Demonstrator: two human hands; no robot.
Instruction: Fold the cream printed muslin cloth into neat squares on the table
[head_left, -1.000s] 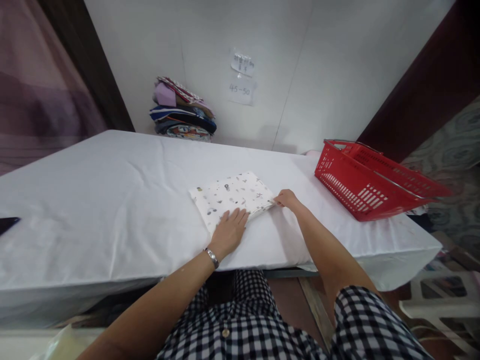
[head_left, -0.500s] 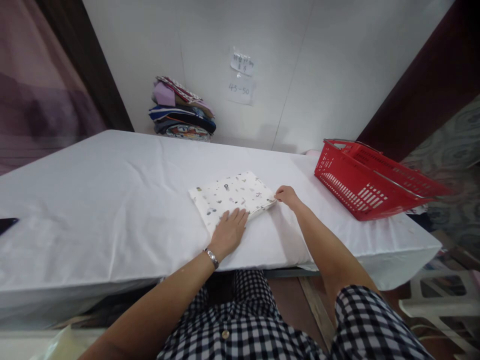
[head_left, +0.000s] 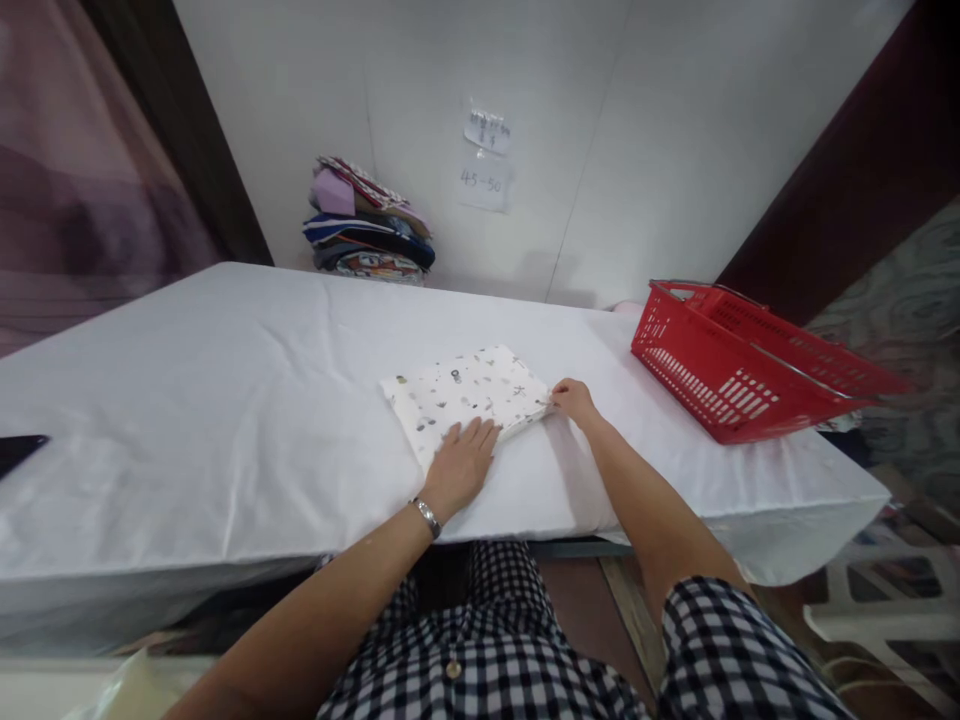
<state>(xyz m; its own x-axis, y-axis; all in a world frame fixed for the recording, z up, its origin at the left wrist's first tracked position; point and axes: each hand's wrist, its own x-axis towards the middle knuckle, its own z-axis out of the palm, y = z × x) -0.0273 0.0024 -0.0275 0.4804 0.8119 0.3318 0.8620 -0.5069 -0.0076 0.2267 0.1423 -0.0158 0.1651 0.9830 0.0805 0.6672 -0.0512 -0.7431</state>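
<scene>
Cloth (head_left: 465,394) folded square on bench (head_left: 225,400). Left hand (head_left: 460,462) flat, fingers spread, pressing; right hand (head_left: 574,399) pinching corner. Likely final smoothing left.

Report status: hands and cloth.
Left hand flat on folded printed cloth. Right hand at its right corner. Red basket apart, to the right.

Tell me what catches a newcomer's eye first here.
The red shopping basket stands out at the right end of the white-covered table. Mid-table lies a folded white printed cloth, the left hand flat on its near edge and the right hand at its right corner. Folded clothes are stacked against the wall.
</scene>
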